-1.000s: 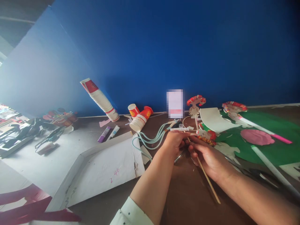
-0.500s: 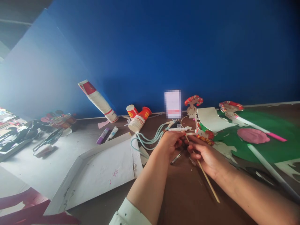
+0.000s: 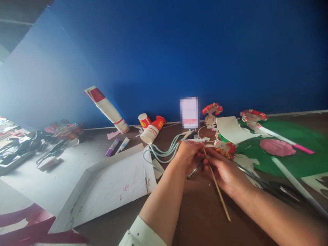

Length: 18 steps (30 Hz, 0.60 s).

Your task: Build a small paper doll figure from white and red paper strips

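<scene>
A thin wooden stick [image 3: 220, 194] slants down between my hands, its free end toward me. My right hand [image 3: 220, 167] is closed around its upper part. My left hand [image 3: 189, 153] is closed at the stick's top end, the fingertips of both hands close together; a small piece there may be hidden by the fingers. Under the hands lies a pen [image 3: 194, 171]. Just beyond them are a white tube [image 3: 194, 140], a red patterned cutout [image 3: 225, 149] and pale blue cable [image 3: 165, 155].
At left lies a white cardboard box lid [image 3: 107, 191], with a purple glue stick [image 3: 112, 147] behind it. Stacked paper cups [image 3: 109, 111] lean on the blue wall [image 3: 164, 61]. On the right are green card [image 3: 248, 153], a pink paper piece [image 3: 277, 147] and a white marker [image 3: 282, 139].
The lower end of the stick has swung left. My right hand has shifted slightly left, closer to my left hand, and the dark scissors beside it show more.
</scene>
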Motion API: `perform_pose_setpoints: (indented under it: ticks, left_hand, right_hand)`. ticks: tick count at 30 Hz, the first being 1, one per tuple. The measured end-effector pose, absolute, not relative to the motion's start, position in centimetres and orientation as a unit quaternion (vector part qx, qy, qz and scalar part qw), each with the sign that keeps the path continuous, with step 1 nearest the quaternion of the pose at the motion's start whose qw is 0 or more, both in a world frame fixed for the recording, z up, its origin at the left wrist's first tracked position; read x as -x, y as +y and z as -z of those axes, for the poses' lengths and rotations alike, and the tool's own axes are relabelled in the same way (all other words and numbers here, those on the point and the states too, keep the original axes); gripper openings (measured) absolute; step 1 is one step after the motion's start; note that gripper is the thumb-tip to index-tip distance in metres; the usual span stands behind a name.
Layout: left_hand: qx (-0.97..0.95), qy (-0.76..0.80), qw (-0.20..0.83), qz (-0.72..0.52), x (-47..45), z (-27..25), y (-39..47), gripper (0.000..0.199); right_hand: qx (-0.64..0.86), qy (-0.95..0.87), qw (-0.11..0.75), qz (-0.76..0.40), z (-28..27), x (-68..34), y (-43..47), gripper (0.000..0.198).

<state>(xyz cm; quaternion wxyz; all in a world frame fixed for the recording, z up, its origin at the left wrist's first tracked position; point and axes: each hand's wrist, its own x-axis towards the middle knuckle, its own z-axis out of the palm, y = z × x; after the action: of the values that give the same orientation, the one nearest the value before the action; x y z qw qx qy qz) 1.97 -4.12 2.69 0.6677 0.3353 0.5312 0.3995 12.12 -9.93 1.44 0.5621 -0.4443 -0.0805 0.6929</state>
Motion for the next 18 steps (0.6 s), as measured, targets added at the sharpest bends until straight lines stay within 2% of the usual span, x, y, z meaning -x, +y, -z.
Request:
perform_pose_setpoints:
  ticks: [10, 18]
  left_hand:
    - [-0.554, 0.630, 0.458, -0.295, -1.6, -2.7, -3.5, 0.020]
    - [-0.518, 0.617, 0.500, -0.317, -1.8, -2.4, -3.5, 0.020]
  right_hand:
    - [0.433, -0.116, 0.580, -0.680, -0.7, -11.8, -10.0, 0.038]
    - [0.458, -0.184, 0.560, -0.665, -0.5, -12.3, -9.9, 0.048]
